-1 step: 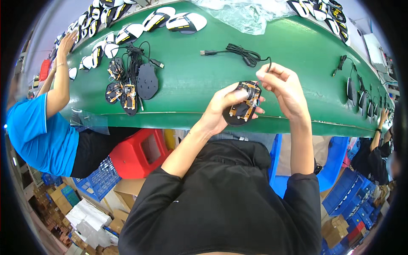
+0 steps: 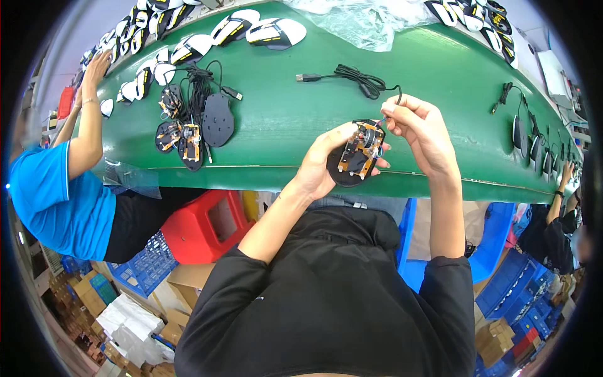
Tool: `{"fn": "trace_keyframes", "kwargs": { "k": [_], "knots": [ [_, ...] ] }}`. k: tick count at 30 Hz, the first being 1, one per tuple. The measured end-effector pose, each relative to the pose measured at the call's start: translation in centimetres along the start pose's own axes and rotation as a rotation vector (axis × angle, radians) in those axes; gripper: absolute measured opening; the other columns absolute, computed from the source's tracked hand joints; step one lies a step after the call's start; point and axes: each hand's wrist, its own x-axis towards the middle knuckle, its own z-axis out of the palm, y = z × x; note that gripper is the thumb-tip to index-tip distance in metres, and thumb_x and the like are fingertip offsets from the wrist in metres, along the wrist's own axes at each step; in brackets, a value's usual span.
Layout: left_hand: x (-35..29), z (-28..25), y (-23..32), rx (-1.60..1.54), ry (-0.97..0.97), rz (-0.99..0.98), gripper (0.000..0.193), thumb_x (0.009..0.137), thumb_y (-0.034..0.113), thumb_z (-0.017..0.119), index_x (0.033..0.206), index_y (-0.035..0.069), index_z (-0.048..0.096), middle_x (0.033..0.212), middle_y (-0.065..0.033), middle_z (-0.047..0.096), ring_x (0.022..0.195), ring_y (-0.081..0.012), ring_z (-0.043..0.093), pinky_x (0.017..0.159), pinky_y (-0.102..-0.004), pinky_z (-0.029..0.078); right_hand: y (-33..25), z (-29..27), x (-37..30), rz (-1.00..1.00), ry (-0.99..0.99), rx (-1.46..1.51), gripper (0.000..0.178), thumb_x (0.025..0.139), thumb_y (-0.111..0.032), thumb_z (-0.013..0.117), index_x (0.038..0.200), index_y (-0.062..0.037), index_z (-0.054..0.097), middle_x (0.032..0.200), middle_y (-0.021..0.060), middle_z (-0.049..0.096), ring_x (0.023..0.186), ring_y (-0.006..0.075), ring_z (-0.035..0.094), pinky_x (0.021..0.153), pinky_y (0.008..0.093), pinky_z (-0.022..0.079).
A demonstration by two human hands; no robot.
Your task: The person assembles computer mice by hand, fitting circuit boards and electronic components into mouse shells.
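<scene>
My left hand (image 2: 324,160) holds an open computer mouse base (image 2: 343,178), a black plate with an orange circuit board (image 2: 362,148) facing up. Its thumb lies along the board's upper left edge, and fingertips show past the right side. Between thumb and forefinger, my right hand (image 2: 419,129) pinches the black cable (image 2: 399,94) close to where thin coloured wires meet the board. From there the cable runs up to a tied coil (image 2: 361,80) on the green table, ending in a USB plug (image 2: 306,78) at the left.
Left on the green table (image 2: 270,113) lie more open mouse bases (image 2: 190,146) with cables and an upturned black base (image 2: 218,119). White-and-black mouse shells (image 2: 276,33) line the far side near clear plastic (image 2: 370,22). A co-worker in blue (image 2: 63,195) sits left; a red stool (image 2: 204,229) stands between us.
My left thumb has drawn back from the middle of the circuit board to its upper left edge. My right hand has shifted slightly, still pinching the cable.
</scene>
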Motion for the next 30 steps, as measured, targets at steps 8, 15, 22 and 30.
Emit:
{"fn": "trace_keyframes", "kwargs": {
  "k": [8, 15, 22, 30],
  "knots": [
    [-0.9, 0.2, 0.8, 0.131, 0.101, 0.067, 0.050, 0.101, 0.036, 0.042, 0.126, -0.007, 0.051, 0.106, -0.0241, 0.065, 0.091, -0.0296, 0.069, 0.072, -0.0386, 0.061, -1.1, 1.8, -0.3, -0.104, 0.095, -0.199, 0.014, 0.080, -0.006, 0.075, 0.092, 0.0014, 0.071, 0.081, 0.0038, 0.069, 0.075, 0.0076, 0.062, 0.072, 0.0215, 0.049],
    [-1.5, -0.1, 1.0, 0.224, 0.112, 0.136, 0.047, 0.100, 0.034, 0.047, 0.118, -0.008, 0.056, 0.102, -0.0229, 0.066, 0.088, -0.0264, 0.069, 0.067, -0.0366, 0.061, -1.5, 3.0, -0.3, -0.127, 0.060, -0.328, 0.009, 0.079, 0.001, 0.072, 0.088, 0.0026, 0.072, 0.079, 0.0074, 0.071, 0.073, 0.0102, 0.066, 0.071, 0.0231, 0.052],
    [-1.8, -0.5, 1.0, 0.365, 0.068, 0.179, 0.046, 0.100, 0.034, 0.048, 0.115, -0.008, 0.058, 0.098, -0.0203, 0.067, 0.083, -0.0235, 0.069, 0.065, -0.0339, 0.061, -2.7, 3.9, -0.5, -0.176, 0.064, -0.589, 0.009, 0.077, 0.000, 0.070, 0.085, 0.0042, 0.071, 0.074, 0.0087, 0.071, 0.070, 0.0094, 0.066, 0.067, 0.0241, 0.053],
    [-2.2, -0.2, 0.0, 0.379, 0.190, 0.227, 0.036, 0.099, 0.031, 0.055, 0.108, -0.002, 0.065, 0.080, -0.0075, 0.066, 0.061, -0.0113, 0.062, 0.053, -0.0259, 0.053, -3.9, 5.0, -0.9, -0.151, -0.014, -0.856, 0.008, 0.076, -0.001, 0.070, 0.083, 0.0026, 0.070, 0.070, 0.0121, 0.070, 0.063, 0.0117, 0.066, 0.061, 0.0257, 0.051]
  ]
}}
